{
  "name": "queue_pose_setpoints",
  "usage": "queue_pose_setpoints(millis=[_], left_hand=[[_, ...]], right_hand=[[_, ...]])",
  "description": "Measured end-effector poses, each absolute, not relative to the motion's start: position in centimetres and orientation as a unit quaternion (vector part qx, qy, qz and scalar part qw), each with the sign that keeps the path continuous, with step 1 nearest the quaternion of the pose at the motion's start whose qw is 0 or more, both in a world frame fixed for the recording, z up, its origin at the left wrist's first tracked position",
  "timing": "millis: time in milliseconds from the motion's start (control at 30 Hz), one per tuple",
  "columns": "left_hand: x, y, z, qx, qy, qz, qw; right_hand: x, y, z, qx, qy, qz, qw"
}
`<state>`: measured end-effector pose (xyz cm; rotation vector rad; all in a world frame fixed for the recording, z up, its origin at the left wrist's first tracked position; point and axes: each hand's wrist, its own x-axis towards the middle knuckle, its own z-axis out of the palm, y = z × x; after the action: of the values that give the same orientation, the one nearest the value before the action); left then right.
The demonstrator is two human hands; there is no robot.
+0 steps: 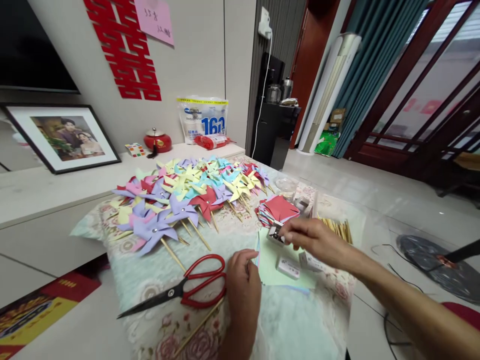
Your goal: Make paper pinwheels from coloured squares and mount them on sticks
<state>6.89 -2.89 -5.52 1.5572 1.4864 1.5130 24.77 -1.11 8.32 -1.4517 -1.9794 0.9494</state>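
Currently seeing right hand (313, 240) stretched over a small, open-topped, silver-grey box (276, 233), fingers bunched at its right side. Can't tell whether pinching one of the shiny bits or merely touching; too small and partly covered. Find that box near the far edge of a stack of pale green paper sheets (272, 265), just in front of a pile of square-cut red and mixed-colour paper (278, 208). See left hand (243, 280) lying low, fingers loosely curled in, tips at the left edge of the green sheets. Can't tell if gripping anything; palm hidden. Note large scissors with red loop handles and black blades (176, 291) just left of left hand, tip pointing left, plus a thin pale wooden stick (198, 328) slanting toward the viewer from beside that hand. See a small white carton (288, 268) on the sheets, with a second white carton (312, 262) just right of it. Also have a bundle of thin wooden sticks (339, 229) beyond right wrist, and a crowd of purple, yellow, red and turquoise paper pinwheels (189, 176) across the far left of the floral tablecloth (296, 320).
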Motion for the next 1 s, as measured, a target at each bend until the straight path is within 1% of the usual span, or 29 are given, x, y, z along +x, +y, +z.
queue_pose_setpoints(millis=[100,200,267,367,400,433,500,600,767,867,1000], left_hand=[[6.4,-2.7,-5.5,0.583,0.555,0.540,0.245],[6.6,-2.6,-5.7,0.605,0.548,0.523,0.244],[6.8,-2.5,-5.9,0.612,0.548,0.514,0.248],[7.0,-2.3,-6.0,0.615,0.549,0.506,0.253],[7.0,-2.3,-6.1,0.616,0.549,0.504,0.256],[7.1,-2.2,-6.0,0.616,0.549,0.503,0.258],[7.1,-2.2,-6.0,0.615,0.551,0.499,0.262],[7.1,-2.2,-5.9,0.618,0.550,0.494,0.268],[7.2,-2.3,-6.0,0.624,0.547,0.490,0.267],[7.2,-2.3,-6.0,0.627,0.546,0.488,0.267],[7.2,-2.4,-5.9,0.626,0.550,0.482,0.269]], right_hand=[[23.6,-3.9,6.0,-0.549,-0.777,0.233,0.200],[23.1,-5.5,4.9,-0.542,-0.797,0.212,0.160],[23.3,-5.3,5.3,-0.540,-0.806,0.185,0.156],[24.8,-2.5,7.3,-0.570,-0.805,0.092,0.136],[25.5,-1.0,7.9,-0.592,-0.797,0.051,0.107],[26.3,0.7,8.5,-0.609,-0.791,0.027,0.058],[27.8,4.1,9.0,-0.625,-0.780,0.017,0.020],[29.5,8.2,8.2,-0.634,-0.772,0.021,-0.038],[29.6,10.8,6.2,-0.601,-0.790,0.036,-0.121],[28.7,11.1,5.9,-0.584,-0.797,0.044,-0.148],[27.9,11.6,6.0,-0.583,-0.794,0.061,-0.162]])
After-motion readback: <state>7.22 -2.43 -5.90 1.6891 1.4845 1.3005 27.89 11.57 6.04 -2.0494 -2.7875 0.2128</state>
